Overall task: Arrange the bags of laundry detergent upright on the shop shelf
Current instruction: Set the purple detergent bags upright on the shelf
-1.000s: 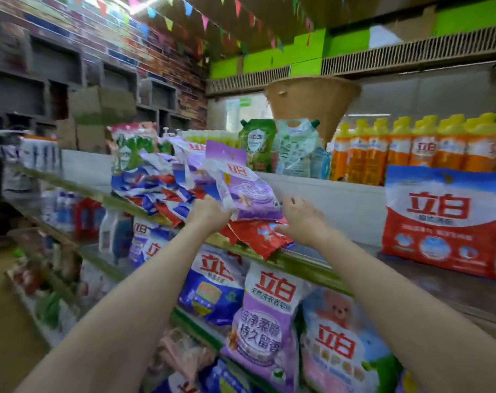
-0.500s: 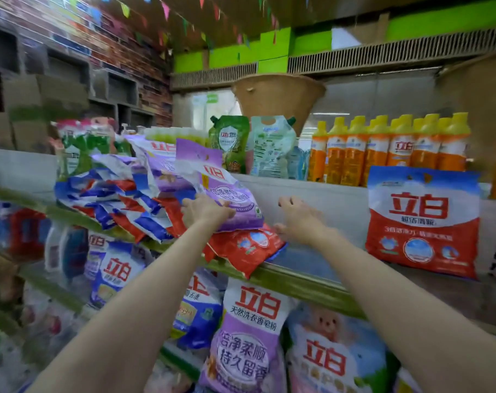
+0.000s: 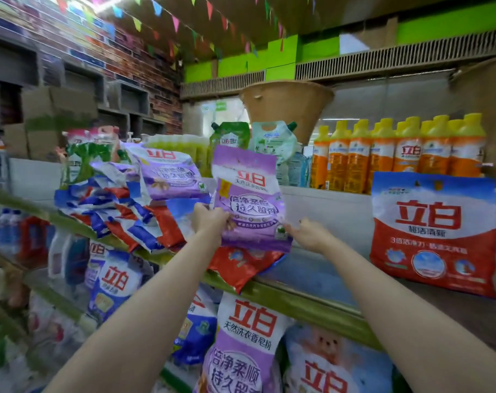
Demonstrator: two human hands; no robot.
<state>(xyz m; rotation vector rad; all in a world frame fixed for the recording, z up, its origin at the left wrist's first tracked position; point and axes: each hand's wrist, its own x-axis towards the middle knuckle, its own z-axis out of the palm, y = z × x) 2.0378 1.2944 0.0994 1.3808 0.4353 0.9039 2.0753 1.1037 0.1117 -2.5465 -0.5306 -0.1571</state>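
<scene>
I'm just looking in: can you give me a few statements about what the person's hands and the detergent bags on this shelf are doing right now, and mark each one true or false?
1. Both hands hold the purple bag. True: the left hand grips its lower left edge, the right hand pinches its lower right corner.
2. The purple bag lies flat on the pile. False: it is lifted, roughly upright.
3. A red bag stands upright at the right of the shelf. True.
4. The orange bottles have blue caps. False: yellow caps.
5. The heap of bags at left stands neatly upright. False: they lie jumbled.
</scene>
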